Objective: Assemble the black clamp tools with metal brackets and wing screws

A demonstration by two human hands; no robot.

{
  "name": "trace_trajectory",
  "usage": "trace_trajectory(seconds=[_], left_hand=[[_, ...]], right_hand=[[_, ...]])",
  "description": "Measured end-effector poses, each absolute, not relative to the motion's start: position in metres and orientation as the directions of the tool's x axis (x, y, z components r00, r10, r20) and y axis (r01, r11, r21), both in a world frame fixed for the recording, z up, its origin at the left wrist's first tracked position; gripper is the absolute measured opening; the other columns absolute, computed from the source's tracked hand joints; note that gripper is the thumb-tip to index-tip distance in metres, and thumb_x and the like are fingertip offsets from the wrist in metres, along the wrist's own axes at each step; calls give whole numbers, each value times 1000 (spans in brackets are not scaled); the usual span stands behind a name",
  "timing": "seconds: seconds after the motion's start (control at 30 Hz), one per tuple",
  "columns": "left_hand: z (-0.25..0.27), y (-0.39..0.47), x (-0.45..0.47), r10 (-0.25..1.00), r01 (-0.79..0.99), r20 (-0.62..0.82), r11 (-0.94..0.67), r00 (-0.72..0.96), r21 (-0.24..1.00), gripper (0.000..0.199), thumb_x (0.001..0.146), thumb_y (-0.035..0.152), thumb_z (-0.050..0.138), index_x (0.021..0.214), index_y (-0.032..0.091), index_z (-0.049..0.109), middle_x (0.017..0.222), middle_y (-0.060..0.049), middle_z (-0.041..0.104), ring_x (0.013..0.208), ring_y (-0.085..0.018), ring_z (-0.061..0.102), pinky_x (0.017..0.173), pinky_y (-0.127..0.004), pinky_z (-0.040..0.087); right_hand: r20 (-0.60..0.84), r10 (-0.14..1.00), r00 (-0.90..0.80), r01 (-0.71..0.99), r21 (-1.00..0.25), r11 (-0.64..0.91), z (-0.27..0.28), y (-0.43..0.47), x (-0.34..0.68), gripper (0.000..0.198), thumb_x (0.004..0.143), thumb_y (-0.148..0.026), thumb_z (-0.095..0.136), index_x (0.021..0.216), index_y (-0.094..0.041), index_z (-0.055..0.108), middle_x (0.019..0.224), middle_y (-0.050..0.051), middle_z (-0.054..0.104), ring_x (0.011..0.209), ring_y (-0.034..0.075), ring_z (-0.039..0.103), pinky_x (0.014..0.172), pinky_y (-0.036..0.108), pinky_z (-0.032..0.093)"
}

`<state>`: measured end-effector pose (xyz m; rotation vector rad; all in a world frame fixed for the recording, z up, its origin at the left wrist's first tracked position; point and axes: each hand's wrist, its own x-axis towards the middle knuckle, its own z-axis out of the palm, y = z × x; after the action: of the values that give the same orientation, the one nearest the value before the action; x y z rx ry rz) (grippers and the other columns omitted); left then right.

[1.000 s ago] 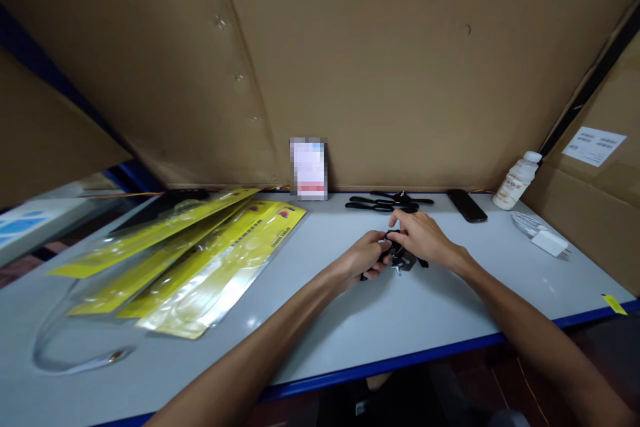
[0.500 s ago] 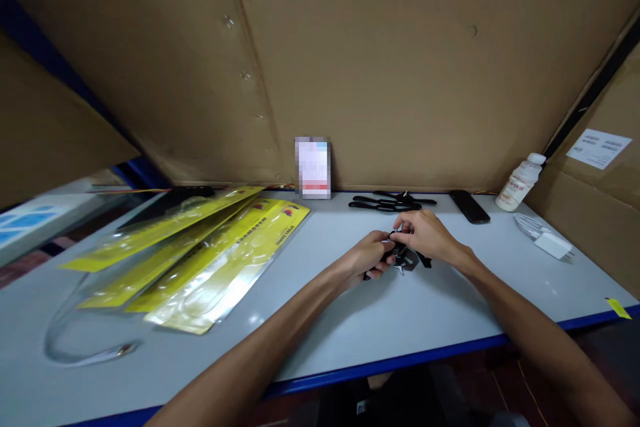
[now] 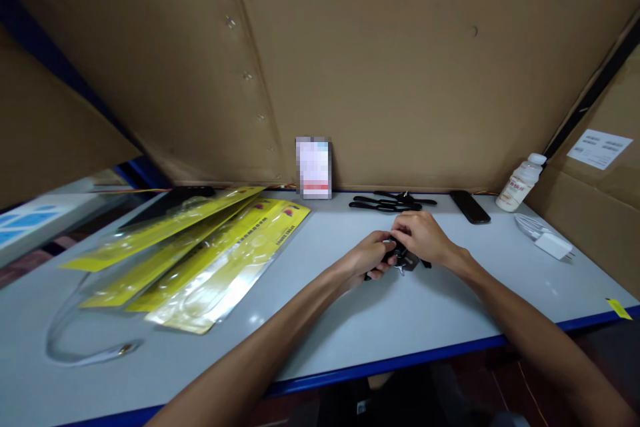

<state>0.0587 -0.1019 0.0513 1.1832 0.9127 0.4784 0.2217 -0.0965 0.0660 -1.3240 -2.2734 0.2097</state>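
Observation:
A black spokeshave (image 3: 399, 255) with a silver screw is between my hands, just above the tabletop, its middle largely covered by fingers. My left hand (image 3: 373, 255) is closed round its left side, and a dark handle end shows below the fingers. My right hand (image 3: 420, 235) pinches at the top of the same tool with bent fingertips; what exactly they press is hidden. The other handle end sticks out under the right palm. Behind the hands, several more black spokeshaves (image 3: 377, 205) lie together by the cardboard wall.
Several yellow-backed clear blister packs (image 3: 235, 260) fan out on the left, beside a white cable (image 3: 75, 361). A phone-like screen (image 3: 314, 170) leans on the cardboard wall. Rightward are a black phone (image 3: 470, 207), a white bottle (image 3: 520, 183) and a charger (image 3: 551, 245).
My right hand has shifted slightly left and its fingers have curled lower over the spokeshave. My left hand keeps its grip, almost unmoved.

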Motion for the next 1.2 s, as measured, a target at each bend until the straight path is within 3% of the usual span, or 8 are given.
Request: trace_trajectory(seconds=[0.13, 0.23, 0.4, 0.53, 0.77, 0.97, 1.1, 1.2], left_hand=[[47, -101, 58, 736, 118, -338, 335, 586, 935, 10, 90, 20, 48, 99, 18, 49, 61, 7, 43, 41, -4, 26, 39, -15, 14], [48, -100, 57, 741, 108, -350, 355, 574, 929, 14, 88, 23, 52, 99, 18, 47, 61, 7, 43, 41, -4, 26, 39, -15, 13], [52, -99, 55, 757, 105, -364, 369, 542, 924, 11, 89, 20, 49, 99, 19, 46, 60, 7, 42, 41, -4, 25, 39, -16, 12], [52, -98, 55, 746, 122, -350, 344, 567, 931, 4, 89, 19, 47, 93, 18, 48, 59, 7, 42, 40, -3, 25, 38, -15, 13], [49, -98, 56, 737, 150, -350, 326, 578, 933, 3, 89, 18, 46, 87, 19, 45, 59, 6, 43, 40, -3, 26, 38, -15, 14], [51, -98, 55, 740, 133, -366, 356, 564, 925, 12, 89, 20, 49, 100, 19, 47, 59, 8, 42, 39, -4, 25, 38, -15, 13], [52, -99, 54, 740, 134, -368, 357, 564, 924, 6, 89, 20, 49, 95, 19, 45, 59, 8, 41, 40, -3, 25, 39, -15, 12], [51, -98, 55, 731, 131, -370, 364, 573, 922, 2, 91, 19, 45, 90, 20, 44, 59, 8, 40, 39, -3, 24, 38, -15, 11]], right_hand=[[247, 943, -225, 752, -571, 329, 64, -95, 218, 12, 80, -9, 60, 73, -17, 67, 63, -2, 65, 58, 10, 55, 59, 22, 34], [276, 938, -211, 823, -467, 322, 64, -93, 222, 11, 80, -15, 62, 71, -18, 66, 64, -2, 65, 60, 11, 53, 58, 24, 30], [315, 875, -369, 858, -247, 451, 66, -95, 228, 28, 90, -27, 57, 64, -18, 63, 63, 0, 62, 59, 12, 45, 58, 26, 23], [320, 836, -445, 796, -287, 533, 66, -96, 228, 33, 93, -30, 57, 63, -18, 66, 62, -1, 60, 58, 10, 43, 59, 26, 24], [313, 837, -449, 742, -392, 544, 66, -96, 227, 31, 95, -33, 57, 73, -19, 75, 65, -1, 66, 60, 10, 48, 59, 25, 26], [345, 851, -396, 817, -292, 498, 68, -94, 229, 33, 95, -31, 57, 69, -18, 72, 63, -1, 63, 58, 10, 43, 59, 26, 24], [337, 861, -381, 853, -232, 468, 70, -94, 231, 39, 95, -32, 56, 61, -17, 67, 60, 0, 61, 57, 11, 42, 59, 27, 23], [318, 863, -393, 849, -235, 474, 72, -94, 233, 29, 92, -34, 60, 72, -18, 72, 64, 0, 63, 60, 11, 47, 60, 26, 26]])
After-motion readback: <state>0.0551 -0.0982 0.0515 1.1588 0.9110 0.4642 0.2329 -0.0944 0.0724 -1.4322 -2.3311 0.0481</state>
